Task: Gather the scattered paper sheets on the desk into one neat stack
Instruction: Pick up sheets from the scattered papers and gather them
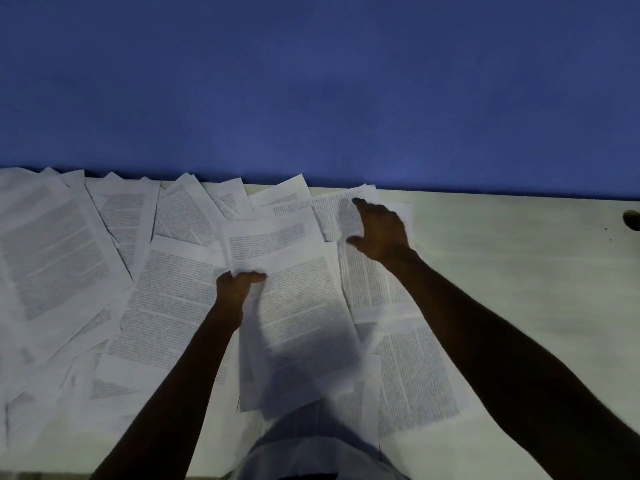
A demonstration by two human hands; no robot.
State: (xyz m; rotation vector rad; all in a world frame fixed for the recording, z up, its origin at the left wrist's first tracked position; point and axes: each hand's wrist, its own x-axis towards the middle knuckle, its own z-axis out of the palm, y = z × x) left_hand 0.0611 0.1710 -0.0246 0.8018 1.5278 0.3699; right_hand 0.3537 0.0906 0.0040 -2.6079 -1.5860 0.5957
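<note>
Several printed paper sheets [62,251] lie scattered and overlapping across the left and middle of a pale desk [512,258]. My left hand [237,284] grips the left edge of a lifted bundle of sheets [298,306] in the middle, thumb on top. My right hand [379,230] reaches to the far edge with fingers spread, resting on a sheet [332,213] near the back. More sheets [415,375] lie under my right forearm.
A blue wall [311,81] rises directly behind the desk's far edge. A dark round cable hole [632,220] sits at the desk's far right. The scene is dim.
</note>
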